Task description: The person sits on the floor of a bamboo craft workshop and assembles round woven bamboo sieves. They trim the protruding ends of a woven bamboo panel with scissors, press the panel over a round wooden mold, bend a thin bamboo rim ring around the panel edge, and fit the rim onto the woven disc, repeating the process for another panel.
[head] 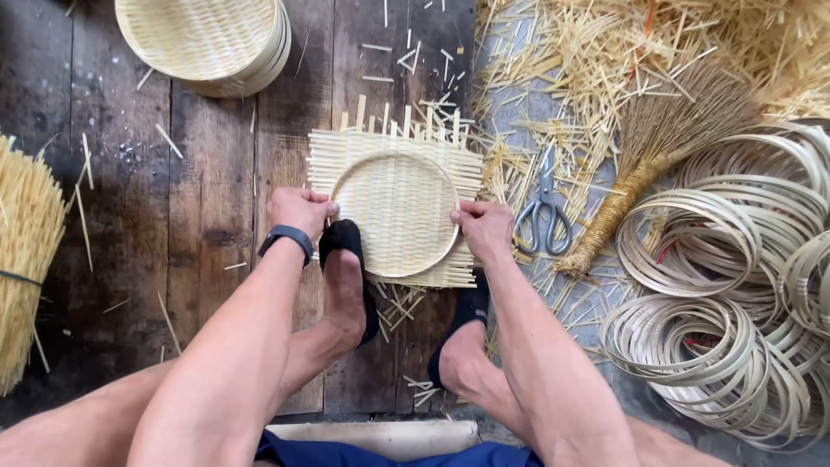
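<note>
A round bamboo hoop (394, 214) lies on a square woven mat (395, 151) on the plank floor (207, 216). The left hand (298, 210) and right hand (485, 227) each clasp the hoop's rim on opposite sides. It looks light, springy, brittle at the edges. Scissors (545, 207) lie just right.

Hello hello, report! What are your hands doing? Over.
Left hand and right hand grip round hoop on woven mat. Both feet pin mat. Scissors lie beside.
</note>
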